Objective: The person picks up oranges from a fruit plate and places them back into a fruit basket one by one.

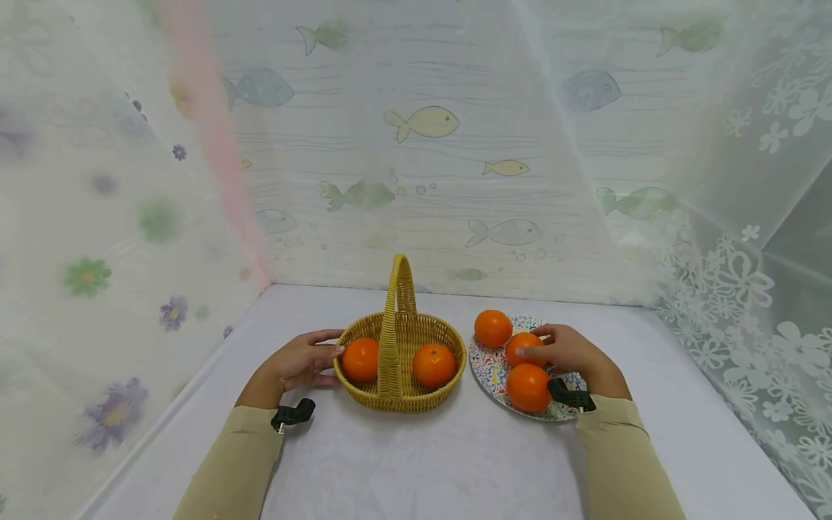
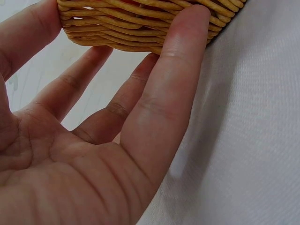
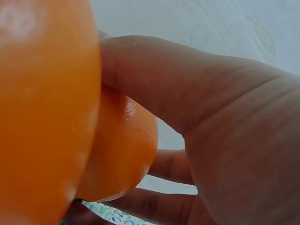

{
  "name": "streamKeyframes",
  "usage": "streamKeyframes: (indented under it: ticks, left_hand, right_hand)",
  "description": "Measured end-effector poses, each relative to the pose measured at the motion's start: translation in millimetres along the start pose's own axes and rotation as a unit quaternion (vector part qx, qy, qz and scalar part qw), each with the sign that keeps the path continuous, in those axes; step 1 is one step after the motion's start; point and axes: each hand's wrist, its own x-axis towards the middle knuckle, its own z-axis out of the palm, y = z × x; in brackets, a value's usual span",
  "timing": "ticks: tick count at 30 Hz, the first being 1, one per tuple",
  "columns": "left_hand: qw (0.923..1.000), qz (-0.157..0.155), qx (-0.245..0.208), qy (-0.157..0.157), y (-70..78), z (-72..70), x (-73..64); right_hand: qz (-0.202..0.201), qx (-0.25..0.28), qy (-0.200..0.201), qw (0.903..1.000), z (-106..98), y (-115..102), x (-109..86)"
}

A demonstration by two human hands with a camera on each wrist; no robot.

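A yellow wicker basket (image 1: 416, 401) with a tall arched handle holds an orange (image 1: 360, 360) on the left and another orange (image 1: 434, 365) on the right. My left hand (image 1: 305, 361) grips the basket's left end, thumb at the rim and the other fingers spread along the outer wall. In the left wrist view, the fingertips (image 2: 190, 23) lie against the woven side. On a patterned plate (image 1: 484, 368) rest several oranges. My right hand (image 1: 565, 352) holds the middle orange (image 1: 522, 345) between thumb and fingers. A nearer orange (image 1: 529, 388) fills the left of the right wrist view.
A third orange (image 1: 492, 328) lies at the plate's back left. The white-covered table (image 1: 416, 469) ends at a fish-printed curtain (image 1: 416, 166) behind. Flower-patterned curtains (image 1: 117, 404) hang at both sides. A narrow gap separates basket and plate.
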Motion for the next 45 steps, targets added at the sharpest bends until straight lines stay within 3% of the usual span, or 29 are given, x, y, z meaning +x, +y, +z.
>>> streamKeyframes:
  ticks: [5,14,28,45]
  left_hand:
    - [1.0000,0.001,0.000,-0.001,-0.2,-0.5,0.3]
    - [1.0000,0.002,-0.001,-0.003,0.2,-0.6,-0.6]
    - [0.9999,-0.001,-0.007,-0.008,-1.3,-2.3,0.6]
    - [0.9999,-0.008,-0.012,0.003,-0.3,-0.8,-1.4]
  right_hand:
    - [-0.004,-0.011,0.005,0.9999,-0.7,0.5,0.7]
    - [-0.010,-0.051,0.057,0.9970,-3.1,-0.2,2.7]
    - [-0.024,0.008,0.123,0.9921,-8.1,-11.3,-3.5]
    - [-0.062,0.076,0.201,0.9747,-10.1,-24.4,-7.3]
